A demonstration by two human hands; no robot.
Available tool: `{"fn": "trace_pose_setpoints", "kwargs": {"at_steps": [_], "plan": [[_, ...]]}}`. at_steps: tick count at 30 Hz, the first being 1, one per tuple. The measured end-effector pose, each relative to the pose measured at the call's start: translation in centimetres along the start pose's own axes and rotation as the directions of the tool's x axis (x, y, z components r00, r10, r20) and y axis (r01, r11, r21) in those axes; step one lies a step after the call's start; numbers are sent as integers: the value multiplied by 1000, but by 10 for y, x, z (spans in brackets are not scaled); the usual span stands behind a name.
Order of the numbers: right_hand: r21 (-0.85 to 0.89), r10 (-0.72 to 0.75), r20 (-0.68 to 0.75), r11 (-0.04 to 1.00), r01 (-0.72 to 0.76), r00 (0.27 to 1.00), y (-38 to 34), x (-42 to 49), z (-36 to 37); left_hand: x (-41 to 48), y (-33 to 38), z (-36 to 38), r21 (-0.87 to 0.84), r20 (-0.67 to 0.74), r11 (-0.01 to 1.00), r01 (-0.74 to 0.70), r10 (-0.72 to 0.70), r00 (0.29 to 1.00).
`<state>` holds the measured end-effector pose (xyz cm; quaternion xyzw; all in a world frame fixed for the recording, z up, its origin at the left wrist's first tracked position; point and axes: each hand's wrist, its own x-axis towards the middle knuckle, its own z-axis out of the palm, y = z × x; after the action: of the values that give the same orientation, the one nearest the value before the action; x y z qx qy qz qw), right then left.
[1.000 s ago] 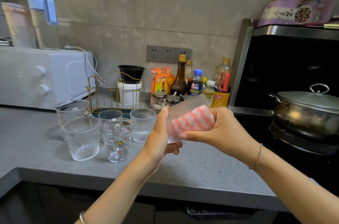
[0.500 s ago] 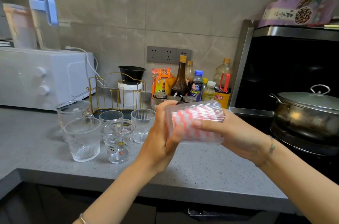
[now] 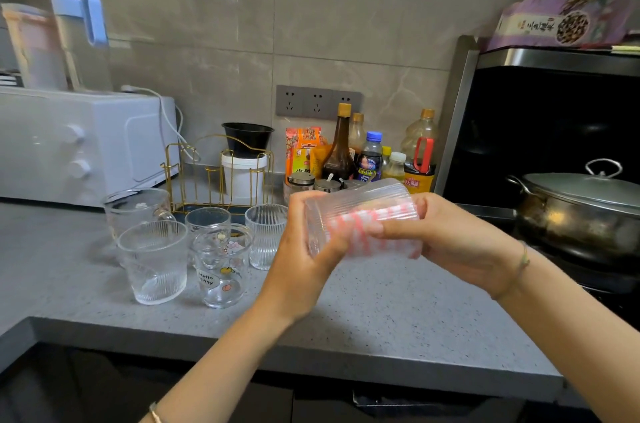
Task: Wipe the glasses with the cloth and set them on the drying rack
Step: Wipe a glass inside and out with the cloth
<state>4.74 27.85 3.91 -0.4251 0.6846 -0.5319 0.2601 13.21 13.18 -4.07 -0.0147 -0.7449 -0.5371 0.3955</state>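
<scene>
**Ribbed glass held on its side in both hands, cloth inside**

The ribbed glass (image 3: 360, 211) lies sideways in the air above the grey tabletop (image 3: 381, 318), close to the middle of the view and clear of the surface. The pink-and-white cloth (image 3: 370, 232) is stuffed inside it and shows through the fluted wall.

The left hand (image 3: 304, 249) takes the glass's nine o'clock end. Its grip is curled round that end, with the thumb pressed across the near side. The right hand (image 3: 450, 242) takes the three o'clock end, its grip also curled, with the thumb lying along the glass wall over the cloth. Whether its fingers reach into the glass cannot be told.

At nine o'clock from the hands, five other glasses (image 3: 154, 263) stand upright in a tight cluster on the tabletop, one of them printed with cartoon art. Just behind them, towards ten o'clock, stands the gold wire drying rack (image 3: 207, 180), with no glass on it.

Farther out at ten o'clock sits a white oven (image 3: 86, 142). A row of sauce bottles (image 3: 372, 156) lines the wall at twelve o'clock. A lidded steel pot (image 3: 581, 211) rests on the stove at three o'clock.
</scene>
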Motion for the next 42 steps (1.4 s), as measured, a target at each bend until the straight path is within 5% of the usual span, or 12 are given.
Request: {"fn": "trace_pose_setpoints", "kwargs": {"at_steps": [4,14,24,27,30,33,38,42], "plan": [[55,-55,146,997,47,988,-5,1,-1,-4,1,3,-37,9,997,-64,65,998],[-330,-24,300,935,127,954,-2,-11,-2,-3,-10,9,-270,-33,959,81,-94,995],[154,-86,176,986,59,981,15,-7,-1,-4,-17,3,55,54,974,-218,215,975],[180,-38,83,983,22,996,10,-4,-4,-4,-18,4,41,92,965,-260,256,962],[138,-35,45,990,28,998,6,-1,-9,-5,-18,6,-20,120,990,-138,139,983],[60,-29,53,998,25,998,1,-1,-13,6,-12,1,-213,98,959,185,-167,981],[-90,-4,131,996,16,991,0,-4,-4,11,2,-15,-290,602,723,628,-372,707],[5,19,-19,1000,-19,1000,11,3,2,12,-1,-9,-403,623,550,732,-421,659]]}}
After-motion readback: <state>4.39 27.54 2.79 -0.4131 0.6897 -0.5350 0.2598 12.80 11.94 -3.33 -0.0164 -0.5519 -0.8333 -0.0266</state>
